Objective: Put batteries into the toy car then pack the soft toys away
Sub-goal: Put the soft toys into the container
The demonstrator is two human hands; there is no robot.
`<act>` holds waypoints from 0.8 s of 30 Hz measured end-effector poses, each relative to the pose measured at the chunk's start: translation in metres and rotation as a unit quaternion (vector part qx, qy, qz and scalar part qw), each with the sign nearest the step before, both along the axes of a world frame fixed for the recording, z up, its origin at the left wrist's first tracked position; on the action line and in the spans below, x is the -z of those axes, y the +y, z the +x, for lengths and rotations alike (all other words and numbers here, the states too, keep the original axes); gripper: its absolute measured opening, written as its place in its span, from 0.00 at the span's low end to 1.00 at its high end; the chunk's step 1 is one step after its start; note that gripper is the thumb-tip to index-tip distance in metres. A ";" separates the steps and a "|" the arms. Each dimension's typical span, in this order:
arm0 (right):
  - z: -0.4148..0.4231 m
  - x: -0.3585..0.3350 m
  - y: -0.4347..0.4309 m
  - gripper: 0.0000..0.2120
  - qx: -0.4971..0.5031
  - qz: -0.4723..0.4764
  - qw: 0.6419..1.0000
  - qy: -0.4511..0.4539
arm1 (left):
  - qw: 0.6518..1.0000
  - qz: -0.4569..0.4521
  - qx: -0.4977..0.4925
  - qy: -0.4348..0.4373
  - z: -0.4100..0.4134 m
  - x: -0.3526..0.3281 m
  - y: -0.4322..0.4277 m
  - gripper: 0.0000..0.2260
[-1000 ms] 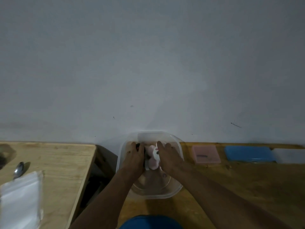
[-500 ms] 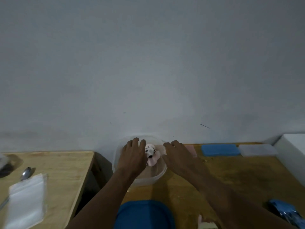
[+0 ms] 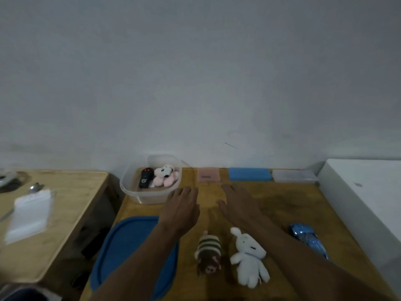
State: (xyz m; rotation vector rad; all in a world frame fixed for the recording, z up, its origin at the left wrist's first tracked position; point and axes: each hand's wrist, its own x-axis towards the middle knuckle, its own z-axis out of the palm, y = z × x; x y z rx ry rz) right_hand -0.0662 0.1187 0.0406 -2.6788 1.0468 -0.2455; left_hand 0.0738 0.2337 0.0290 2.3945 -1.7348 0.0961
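Where the wooden surface (image 3: pixel 293 205) meets the wall, centre to right: pink case (image 3: pixel 208 175), blue case (image 3: pixel 249 174) and clear case (image 3: pixel 294 176) in a row; white box (image 3: pixel 364 203) at the right edge. Blue lid (image 3: pixel 121 246), lower left, partly hidden by the left forearm. Left hand (image 3: pixel 181 210) and right hand (image 3: pixel 238 205), mid-frame: fingers spread, holding nothing. Clear tub (image 3: pixel 130 187), left of the hands: one black remote (image 3: pixel 145 178), one pink-and-white plush dog (image 3: pixel 166 175). Striped plush (image 3: pixel 209 250) and white rabbit plush (image 3: pixel 249 257), side by side, lower centre. Toy car (image 3: pixel 308 238), lower right.

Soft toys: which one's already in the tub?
The pink and white dog, lying in the clear tub beside the black remote. The striped brown toy and the white rabbit lie on the table, outside it.
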 end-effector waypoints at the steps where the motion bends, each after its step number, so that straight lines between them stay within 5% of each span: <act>1: -0.015 0.004 0.003 0.23 0.001 0.004 1.000 0.017 | 1.000 0.014 -0.001 0.005 -0.015 0.005 0.004 0.22; 10: -0.095 0.063 0.034 0.24 0.032 0.101 0.990 0.089 | 0.983 0.160 -0.010 0.094 -0.087 0.050 0.026 0.25; 18: -0.095 0.092 0.045 0.39 0.121 0.094 0.977 0.151 | 0.973 0.159 -0.029 0.166 -0.089 0.090 0.029 0.29; 24: -0.090 0.101 0.042 0.42 0.162 0.186 0.964 0.097 | 0.963 0.165 -0.066 0.203 -0.091 0.089 0.025 0.33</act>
